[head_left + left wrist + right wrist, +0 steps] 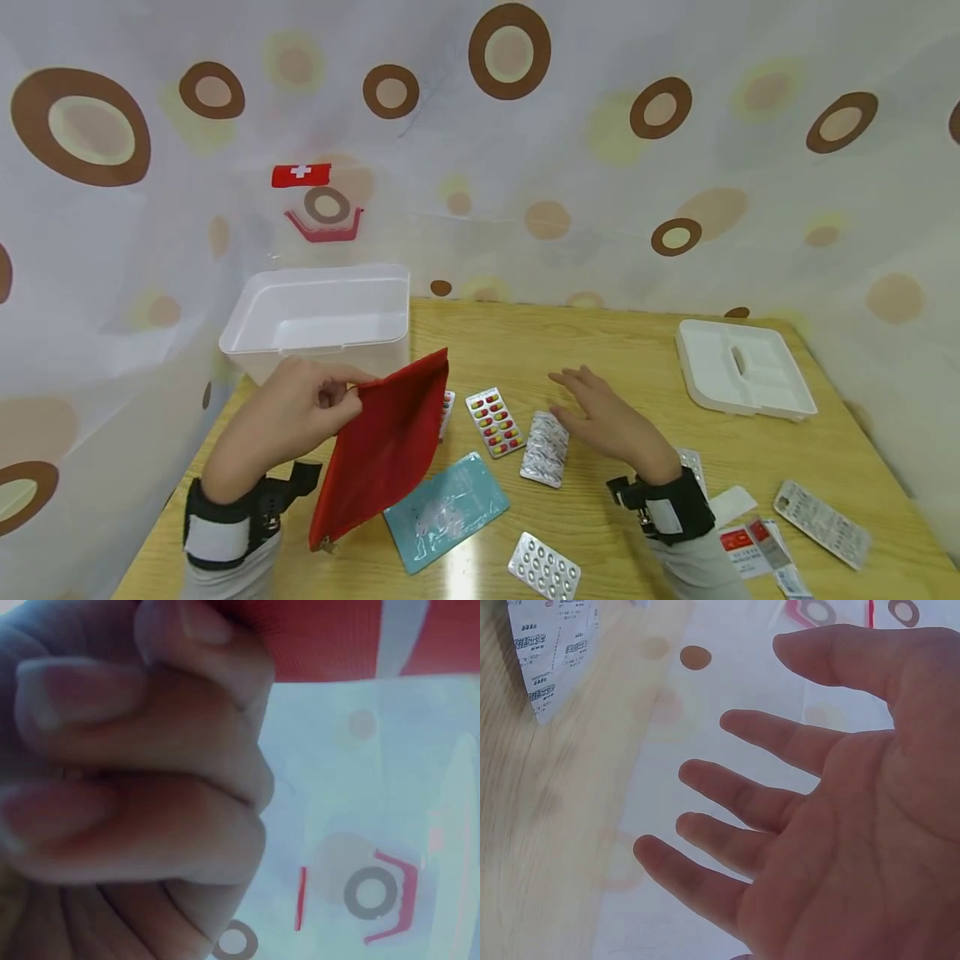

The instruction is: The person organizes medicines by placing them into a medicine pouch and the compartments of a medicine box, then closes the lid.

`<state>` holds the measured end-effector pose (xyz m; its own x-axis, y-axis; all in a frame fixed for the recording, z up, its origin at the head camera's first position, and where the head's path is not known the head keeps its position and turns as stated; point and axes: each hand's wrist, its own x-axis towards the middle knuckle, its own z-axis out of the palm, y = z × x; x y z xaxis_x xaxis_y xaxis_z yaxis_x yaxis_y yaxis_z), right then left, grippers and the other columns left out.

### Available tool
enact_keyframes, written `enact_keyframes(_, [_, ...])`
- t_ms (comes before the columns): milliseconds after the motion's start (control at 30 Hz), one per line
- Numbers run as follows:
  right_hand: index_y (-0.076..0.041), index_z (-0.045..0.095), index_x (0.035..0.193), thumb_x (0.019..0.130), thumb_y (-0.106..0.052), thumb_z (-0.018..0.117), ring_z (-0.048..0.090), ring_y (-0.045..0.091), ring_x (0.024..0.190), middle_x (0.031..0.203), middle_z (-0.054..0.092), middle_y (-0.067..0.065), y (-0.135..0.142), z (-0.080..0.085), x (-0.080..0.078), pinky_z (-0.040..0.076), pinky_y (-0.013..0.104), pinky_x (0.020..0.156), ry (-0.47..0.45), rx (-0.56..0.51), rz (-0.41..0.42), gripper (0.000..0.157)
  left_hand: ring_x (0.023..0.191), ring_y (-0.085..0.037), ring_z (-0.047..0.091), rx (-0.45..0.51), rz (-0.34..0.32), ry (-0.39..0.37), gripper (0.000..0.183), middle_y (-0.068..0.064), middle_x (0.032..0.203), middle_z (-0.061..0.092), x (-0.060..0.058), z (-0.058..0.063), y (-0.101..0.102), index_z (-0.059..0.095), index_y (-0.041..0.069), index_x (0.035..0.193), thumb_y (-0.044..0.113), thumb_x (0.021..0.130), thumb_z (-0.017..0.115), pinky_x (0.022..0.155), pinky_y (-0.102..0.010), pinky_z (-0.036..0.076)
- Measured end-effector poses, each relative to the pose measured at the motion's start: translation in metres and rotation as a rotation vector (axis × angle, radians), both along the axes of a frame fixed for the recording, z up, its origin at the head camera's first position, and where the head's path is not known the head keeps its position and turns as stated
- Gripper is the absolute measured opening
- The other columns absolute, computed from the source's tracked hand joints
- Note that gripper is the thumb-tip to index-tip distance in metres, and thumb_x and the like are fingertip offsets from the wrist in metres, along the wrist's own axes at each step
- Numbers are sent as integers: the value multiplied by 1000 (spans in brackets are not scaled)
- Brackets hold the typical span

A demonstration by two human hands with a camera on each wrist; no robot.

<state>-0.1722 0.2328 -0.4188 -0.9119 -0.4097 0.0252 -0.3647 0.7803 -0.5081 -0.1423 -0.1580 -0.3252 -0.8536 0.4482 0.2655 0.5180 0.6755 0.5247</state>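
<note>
My left hand pinches the upper edge of a red fabric pouch and holds it up, tilted, above the table. In the left wrist view the fingers are curled, with the red cloth and its white stripe beside them. Palm bare and fingers spread, my right hand hovers over the wood. Its thumb is close to a silver blister pack; whether they touch I cannot tell. Left of that lies a blister pack of red and yellow capsules, with another partly hidden by the pouch.
A white box stands at the back left, a white compartment tray at the back right. On the table lie a teal packet, a blister pack of round tablets, a long blister pack and red-white packets.
</note>
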Motion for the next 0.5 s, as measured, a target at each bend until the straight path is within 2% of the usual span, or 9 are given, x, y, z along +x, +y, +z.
enact_keyframes(167, [1, 43, 144, 99, -25, 53, 32, 42, 134, 146, 37, 27, -2, -1, 0, 36, 62, 103, -24, 12, -3, 54, 58, -11, 53, 51, 45, -46, 30, 2, 75, 67, -7, -1, 7, 77, 13, 101, 3, 86, 54, 51, -26, 45])
enact_keyframes(300, [0, 47, 141, 98, -26, 54, 48, 36, 121, 135, 48, 23, -5, 2, 3, 45, 56, 96, -44, 35, 1, 50, 60, -12, 55, 59, 62, -84, 30, -1, 83, 70, -10, -4, 6, 76, 13, 103, 3, 87, 52, 50, -26, 46])
enact_keyframes(400, [0, 51, 137, 97, -27, 56, 53, 33, 113, 127, 53, 21, -8, 5, 6, 48, 53, 92, -35, 61, 19, 49, 54, -11, 53, 61, 59, -89, 30, -2, 85, 71, -12, -5, 4, 76, 13, 104, 3, 88, 52, 46, -24, 44])
enact_keyframes(500, [0, 51, 137, 96, -28, 58, 53, 31, 113, 128, 53, 20, -11, 6, 7, 49, 51, 92, -12, 90, 20, 51, 44, -10, 47, 65, 50, -77, 30, -2, 81, 69, -15, -3, 3, 75, 13, 105, 3, 88, 53, 43, -22, 41])
